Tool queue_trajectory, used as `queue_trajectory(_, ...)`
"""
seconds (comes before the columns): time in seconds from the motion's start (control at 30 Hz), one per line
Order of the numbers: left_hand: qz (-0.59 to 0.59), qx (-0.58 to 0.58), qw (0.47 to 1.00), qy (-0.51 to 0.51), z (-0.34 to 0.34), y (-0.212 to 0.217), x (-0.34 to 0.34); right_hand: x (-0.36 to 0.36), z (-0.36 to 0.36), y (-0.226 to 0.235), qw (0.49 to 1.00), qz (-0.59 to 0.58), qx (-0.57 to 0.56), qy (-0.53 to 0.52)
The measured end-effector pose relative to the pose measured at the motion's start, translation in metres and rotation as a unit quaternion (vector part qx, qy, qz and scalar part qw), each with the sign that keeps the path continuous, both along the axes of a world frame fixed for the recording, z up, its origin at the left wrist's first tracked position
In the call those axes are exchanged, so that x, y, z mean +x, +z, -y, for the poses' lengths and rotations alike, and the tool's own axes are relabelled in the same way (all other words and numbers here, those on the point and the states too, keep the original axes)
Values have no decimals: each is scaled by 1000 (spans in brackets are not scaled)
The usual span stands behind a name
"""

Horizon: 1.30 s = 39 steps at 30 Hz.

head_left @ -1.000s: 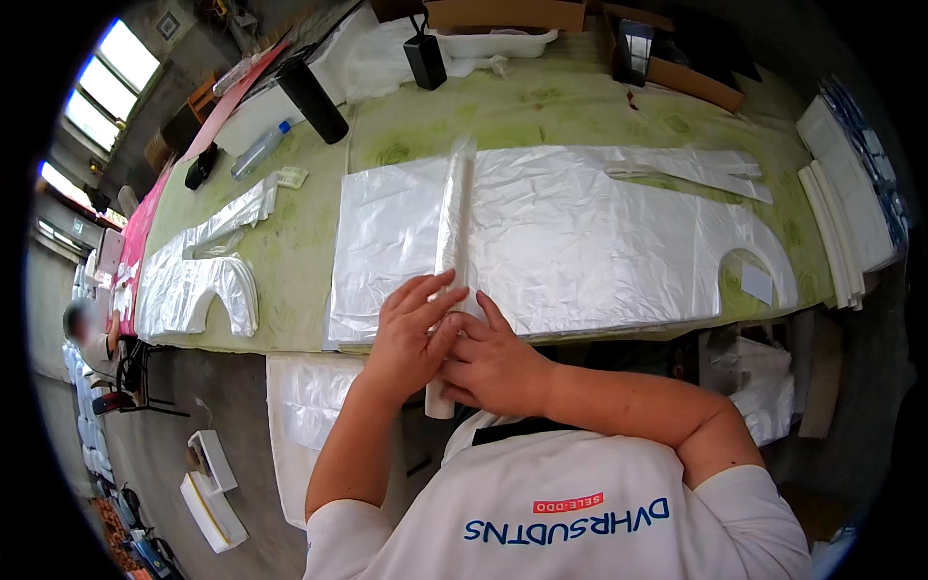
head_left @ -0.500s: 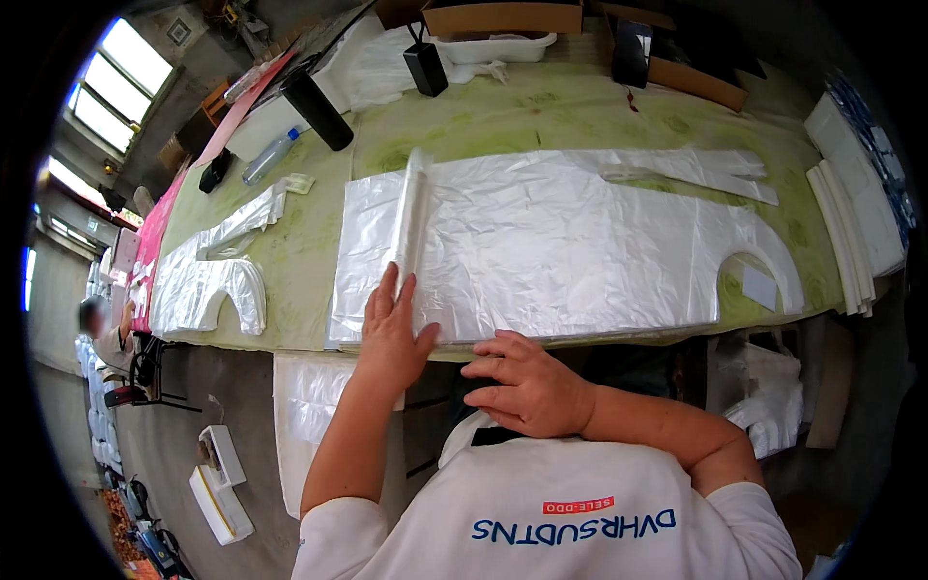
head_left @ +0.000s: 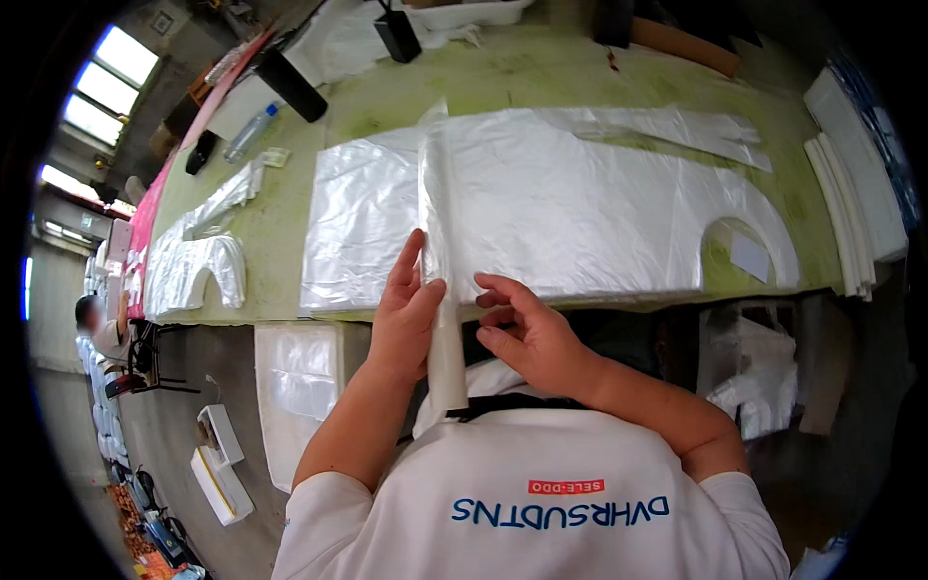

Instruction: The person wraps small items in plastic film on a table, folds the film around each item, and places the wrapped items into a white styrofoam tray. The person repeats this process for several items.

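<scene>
A long, narrow fold or roll of clear plastic film (head_left: 436, 208) runs from the far side of the table down past its near edge, ending close to my shirt. My left hand (head_left: 404, 314) grips it from the left at the table's edge, thumb across it and index finger pointing along it. Just to its right, my right hand (head_left: 532, 333) is held in the air, fingers bent but apart, with nothing seen in it. Under the film lies a flat stack of clear plastic sheets (head_left: 599, 217), with a strap-like strip and a curved cut-out at its right end.
Left on the green-covered table (head_left: 541, 82) lies a smaller folded plastic piece (head_left: 198, 266). Behind it are a bottle (head_left: 251, 133) and a black cylinder (head_left: 291, 85). A white card (head_left: 749, 257) shows in the cut-out. White rolls (head_left: 839, 217) stand at the right edge.
The narrow film has come toward me and now overhangs the near edge. My left hand has gone from lying flat beside it to gripping it. The right hand has moved slightly.
</scene>
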<state>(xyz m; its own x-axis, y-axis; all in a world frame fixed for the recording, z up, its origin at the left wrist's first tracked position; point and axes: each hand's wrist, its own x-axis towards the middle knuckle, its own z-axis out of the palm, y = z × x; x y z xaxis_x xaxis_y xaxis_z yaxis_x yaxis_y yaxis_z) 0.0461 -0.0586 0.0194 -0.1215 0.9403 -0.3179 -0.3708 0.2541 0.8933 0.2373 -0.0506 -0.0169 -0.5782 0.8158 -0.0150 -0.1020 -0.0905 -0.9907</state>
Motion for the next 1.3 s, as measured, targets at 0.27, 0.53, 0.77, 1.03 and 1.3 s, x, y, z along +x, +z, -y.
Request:
queue_trajectory(0.27, -43, 11, 999, -31, 7, -22, 55, 23, 8, -17, 996, -27, -65, -50)
queue_trajectory(0.53, -75, 11, 995, -62, 6, -22, 60, 25, 14, -21, 986, 63, 125, -92)
queue_trajectory(0.77, 35, 49, 998, -8, 11, -27, 73, 23, 13, -7, 982, -46, -163, -79)
queue_trajectory(1.03, 208, -17, 978, -25, 16, -20, 106, 47, 20, 6, 968, -71, -206, -124)
queue_trajectory(1.3, 93, -72, 950, -290, 20, -2, 86, 98, 26, -2, 967, -20, -215, -134)
